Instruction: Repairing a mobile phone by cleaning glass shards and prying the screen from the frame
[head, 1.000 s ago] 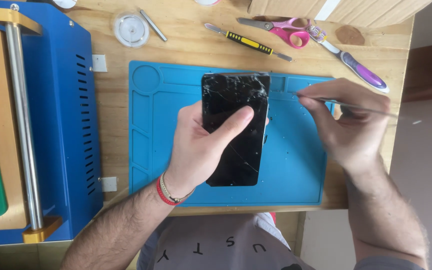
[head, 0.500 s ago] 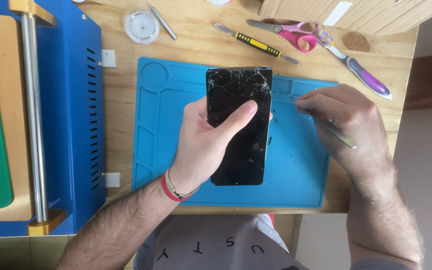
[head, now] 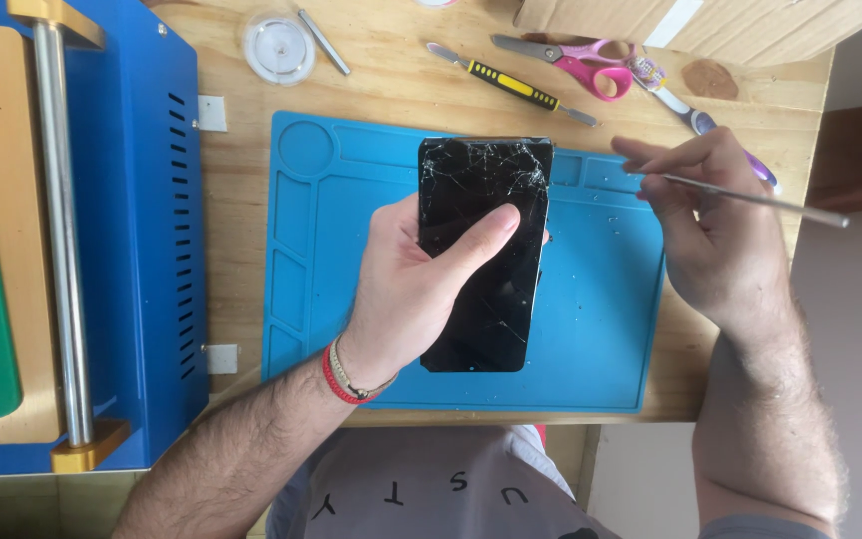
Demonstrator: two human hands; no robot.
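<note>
Holding: your left hand (head: 406, 289) grips the cracked phone (head: 484, 250) above the blue mat (head: 601, 339).
Right hand (head: 715, 235): pinches a thin metal tool (head: 760, 200), beside the phone.
Next: probably needs the tip at the phone's edge.

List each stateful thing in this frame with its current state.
phone: screen cracked, dark, held above blue mat
left hand: grip closed on phone
right hand: pinching thin metal tool, clear of phone
scissors: closed, lying on table

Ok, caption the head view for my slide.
Left hand holds a cracked phone over a blue mat; right hand holds a metal tool.
</note>
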